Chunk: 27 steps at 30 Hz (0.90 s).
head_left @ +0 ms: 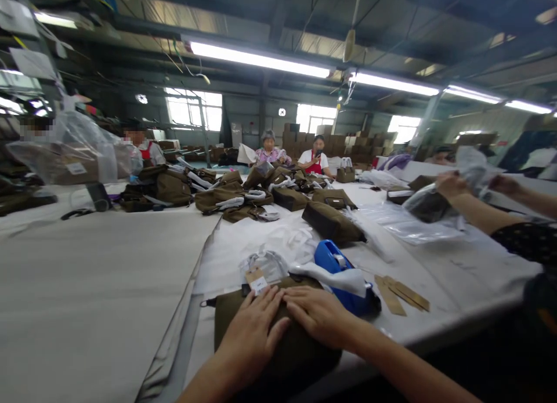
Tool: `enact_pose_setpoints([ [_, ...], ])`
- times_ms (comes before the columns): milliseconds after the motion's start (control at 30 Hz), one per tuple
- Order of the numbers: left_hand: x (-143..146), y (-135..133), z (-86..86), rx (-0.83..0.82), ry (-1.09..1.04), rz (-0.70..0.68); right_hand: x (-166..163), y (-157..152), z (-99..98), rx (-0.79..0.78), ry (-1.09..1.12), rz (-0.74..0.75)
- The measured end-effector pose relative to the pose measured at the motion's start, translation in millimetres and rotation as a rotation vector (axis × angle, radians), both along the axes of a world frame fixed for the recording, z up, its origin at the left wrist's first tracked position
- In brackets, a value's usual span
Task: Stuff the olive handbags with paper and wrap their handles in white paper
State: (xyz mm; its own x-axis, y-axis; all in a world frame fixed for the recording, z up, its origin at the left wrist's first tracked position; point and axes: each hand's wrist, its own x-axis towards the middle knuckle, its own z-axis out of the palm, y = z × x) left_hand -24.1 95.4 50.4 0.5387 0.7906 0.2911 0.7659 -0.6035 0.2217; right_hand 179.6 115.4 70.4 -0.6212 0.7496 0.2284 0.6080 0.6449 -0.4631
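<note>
An olive-brown fabric bag (226,316) lies at the near edge of the white table (456,275). My left hand (252,333) rests flat on top of it, fingers stretched out. My right hand (319,316) lies flat beside it on the same bag, fingers pointing left and touching the left hand. A paper hang tag (256,280) sits at the bag's far edge, just beyond my fingertips. A blue tape dispenser (337,264) stands right behind my right hand, with white wrapping draped over it.
Brown card tags (400,294) lie to the right. Another olive bag (333,223) and clear plastic sleeves (404,223) lie further out. A co-worker's hands at right hold a bagged item (429,203). Several bags are piled mid-table (235,197); people sit at the far end.
</note>
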Motion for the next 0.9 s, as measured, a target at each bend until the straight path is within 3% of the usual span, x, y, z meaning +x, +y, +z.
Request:
enact_pose_setpoints([
  [133,-5,-4,-22.5,0.213,0.109,-0.009,0,15,-5.5,0.080,-0.094,-0.114],
  [300,-12,2,-41.3,0.522,0.081,-0.013,-12,23,-22.7,0.023,-0.341,-0.038],
  [633,-17,22,-67.6,0.535,-0.028,-0.080,-24,21,-42.8,-0.014,-0.469,-0.076],
  [900,-12,27,-68.8,0.497,0.034,-0.086,-22,36,-38.7,-0.193,-0.383,-0.077],
])
